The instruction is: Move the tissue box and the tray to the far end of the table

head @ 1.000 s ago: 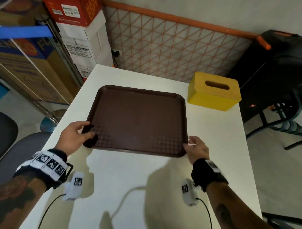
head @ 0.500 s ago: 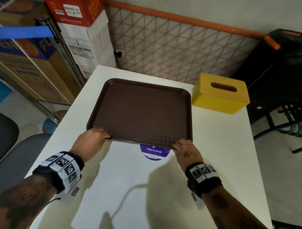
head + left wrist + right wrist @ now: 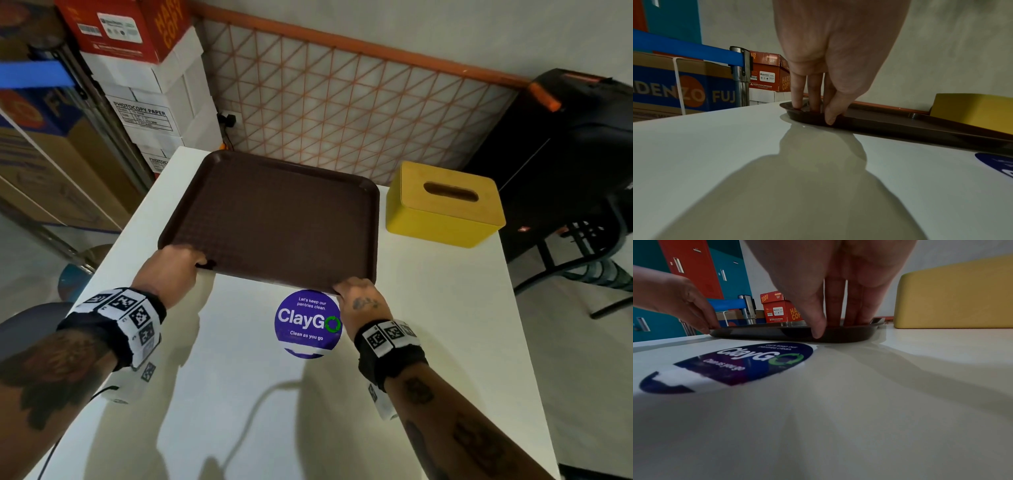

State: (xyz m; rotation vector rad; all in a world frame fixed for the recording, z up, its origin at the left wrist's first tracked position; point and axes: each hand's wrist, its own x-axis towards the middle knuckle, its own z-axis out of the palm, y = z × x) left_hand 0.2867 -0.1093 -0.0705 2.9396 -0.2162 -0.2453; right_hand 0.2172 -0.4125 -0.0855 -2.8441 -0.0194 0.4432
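Dark brown rectangular plastic tray (image 3: 274,219): lies at the far end of the white table (image 3: 239,394), its far rim near the table's far edge.

Yellow box-shaped tissue box with a slotted top (image 3: 445,205): stands at the far right corner, just beside the tray.

Left hand (image 3: 169,265): pinches the tray's near left corner, fingers on the rim and thumb on the outer wall.

Right hand (image 3: 359,301): pinches the near right corner likewise.

Round purple sticker (reads "ClayGo") (image 3: 308,323): lies flat just nearer than the tray's near rim.
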